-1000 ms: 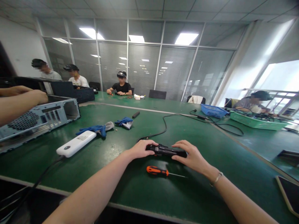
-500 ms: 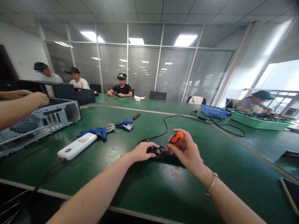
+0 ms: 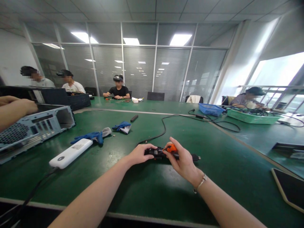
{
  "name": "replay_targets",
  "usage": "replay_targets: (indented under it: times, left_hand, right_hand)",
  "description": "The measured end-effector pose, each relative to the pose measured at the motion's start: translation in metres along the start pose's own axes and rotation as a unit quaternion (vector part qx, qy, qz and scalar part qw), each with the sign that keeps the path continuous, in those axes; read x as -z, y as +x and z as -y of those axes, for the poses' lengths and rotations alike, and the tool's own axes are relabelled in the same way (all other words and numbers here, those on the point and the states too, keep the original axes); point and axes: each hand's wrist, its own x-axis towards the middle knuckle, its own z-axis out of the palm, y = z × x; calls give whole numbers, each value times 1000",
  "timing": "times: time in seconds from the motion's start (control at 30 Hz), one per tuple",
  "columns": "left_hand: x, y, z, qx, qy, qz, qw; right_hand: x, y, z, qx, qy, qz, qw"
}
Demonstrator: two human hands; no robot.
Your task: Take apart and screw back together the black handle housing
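A long black device (image 3: 195, 157) with a cord lies on the green table in front of me, some inner parts showing near its middle. My left hand (image 3: 139, 154) is closed on its left end, thumb and fingers pinching it from both sides. In my right hand (image 3: 183, 162) is a screwdriver with an orange and black handle (image 3: 171, 147), gripped between thumb and fingers and tilted low over the device. Its tip points left toward the exposed parts near my left fingertips; I cannot tell whether it touches them. My right hand hides part of the device.
Left lie a white power strip (image 3: 71, 153), blue gloves (image 3: 95, 136) and a metal computer case (image 3: 45, 125) with another person's hands over it. A black cord (image 3: 163, 125) runs behind my hands. Blue (image 3: 210, 109) and green baskets (image 3: 254, 117) and a phone (image 3: 288, 186) are right.
My right hand has lowered the screwdriver, tipping it from raised to nearly flat over the device. The view has turned slightly right. My left hand keeps its hold.
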Motion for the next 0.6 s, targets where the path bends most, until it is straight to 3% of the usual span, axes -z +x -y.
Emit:
replay_targets:
  times: [0.2,0.33,0.6]
  left_hand:
    - [0,0,1,-10,-7,2,1000]
    - [1,-1,-1,-9,-7,0,1000]
    - [1,-2,-2,-9,4,-2,1000]
  right_hand:
    - [2,6,4,50,-3,32,998]
    - [4,7,7,101,12,18,995]
    - [4,8,7,87,2,46,995]
